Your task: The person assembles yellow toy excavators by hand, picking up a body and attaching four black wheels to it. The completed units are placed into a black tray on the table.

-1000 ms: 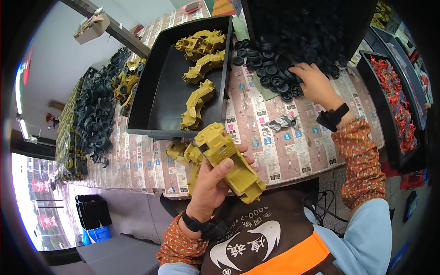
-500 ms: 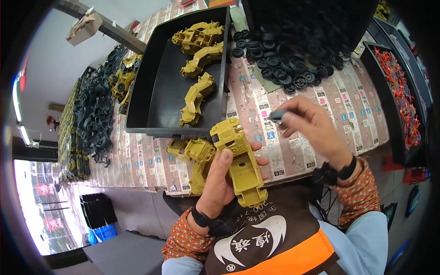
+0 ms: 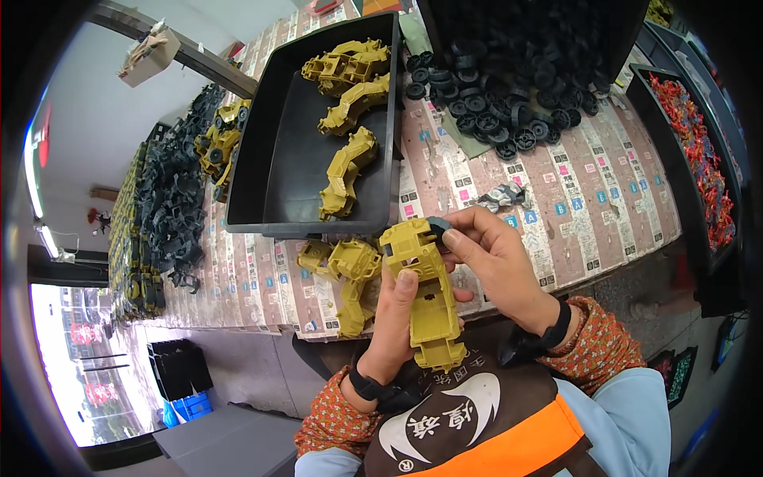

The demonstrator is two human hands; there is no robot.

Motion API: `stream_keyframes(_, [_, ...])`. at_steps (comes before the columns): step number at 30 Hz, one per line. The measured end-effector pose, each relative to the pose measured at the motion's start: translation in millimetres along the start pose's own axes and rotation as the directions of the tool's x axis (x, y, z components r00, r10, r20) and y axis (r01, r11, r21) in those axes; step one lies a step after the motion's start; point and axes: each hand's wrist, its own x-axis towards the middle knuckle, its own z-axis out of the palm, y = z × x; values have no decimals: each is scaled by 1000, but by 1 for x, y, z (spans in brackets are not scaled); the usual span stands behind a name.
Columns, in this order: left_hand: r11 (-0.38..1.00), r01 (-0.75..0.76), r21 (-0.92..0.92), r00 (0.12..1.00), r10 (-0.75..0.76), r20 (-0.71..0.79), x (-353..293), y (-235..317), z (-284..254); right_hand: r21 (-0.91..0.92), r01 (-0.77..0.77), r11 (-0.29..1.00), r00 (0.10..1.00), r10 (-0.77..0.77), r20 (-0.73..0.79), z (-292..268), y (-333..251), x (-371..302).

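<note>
My left hand [image 3: 391,322] is wrapped round a yellow plastic toy car body [image 3: 434,316], thumb on its top, fingers underneath. Between the thumb and fingers of my right hand [image 3: 505,258] is a small dark wheel [image 3: 437,226], touching the body's far right corner. Whether the wheel sits on an axle there is hidden by the fingers. Close to my left hand, more yellow car parts [image 3: 355,261] lie on the table at the front edge of a black tray [image 3: 274,226]. Inside that tray are several yellow car shells [image 3: 350,171].
A heap of black wheels [image 3: 509,119] spills over the far table. Crumpled silvery material [image 3: 502,196] lies beyond my right hand. Dark plastic parts [image 3: 171,183] are piled at the left. At the right stands a bin of red and orange pieces [image 3: 691,151].
My right hand has moved left and toward me, bringing the wheel against the car body's corner. The crumpled silvery material it covered now shows. My left hand keeps its hold.
</note>
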Motion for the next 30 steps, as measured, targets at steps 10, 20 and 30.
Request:
stream_keyframes(10, [961,-175,215,979,193,-65,6,-22,-6,-371,247,895,966,-256,25,4,8,-21])
stream_keyframes(20, [910,-147,389,989,139,49,-1,-22,-9,-555,372,744,917,-387,96,-6,5,-31])
stream_keyframes(30, [995,80,53,996,-82,38,3,1,4,-803,271,530,960,-214,183,-46,-38,24])
